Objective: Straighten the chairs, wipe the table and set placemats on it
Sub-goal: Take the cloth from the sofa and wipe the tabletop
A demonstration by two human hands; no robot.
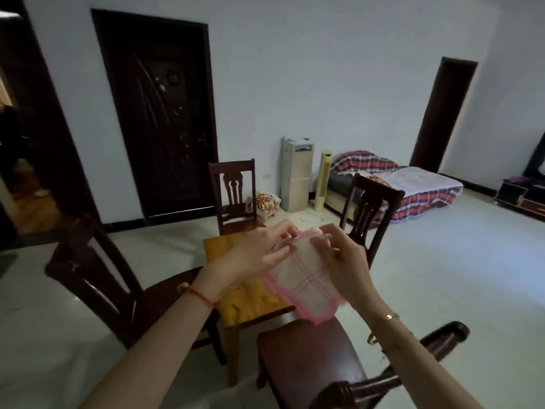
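Cloth (306,283), white with pink checked lines and a pink scalloped edge, hangs in the air above the surface (250,302), held by both hands at its top edge. The left hand (259,255) has a narrow grip, thumb and fingertips pinching the upper hem at about 11 o'clock of the cloth. The right hand (342,261) does the same at about 1 o'clock, its fingers curled over the bunched pink border. The lower corner of the cloth droops toward 6 o'clock and overlaps the near edge of the surface in this view; whether it touches cannot be told. A red string (202,295) circles the left wrist and a thin gold bracelet (390,316) the right. The surface is a small yellow wooden top with 4 dark chairs around it: 1 chair (233,187) at 12 o'clock, pushed up to it, a second chair (371,208) at 2 o'clock, angled, a third chair (97,278) at 9 o'clock, and the nearest chair (309,358) at 5 o'clock, its seat below the forearms. Farther off at 11 o'clock stands a dark carved door (159,113). At 1 o'clock stand a pale cabinet unit (296,172) and a slim tower fan (323,180), with a plaid-covered bed (413,184) at 2 o'clock.
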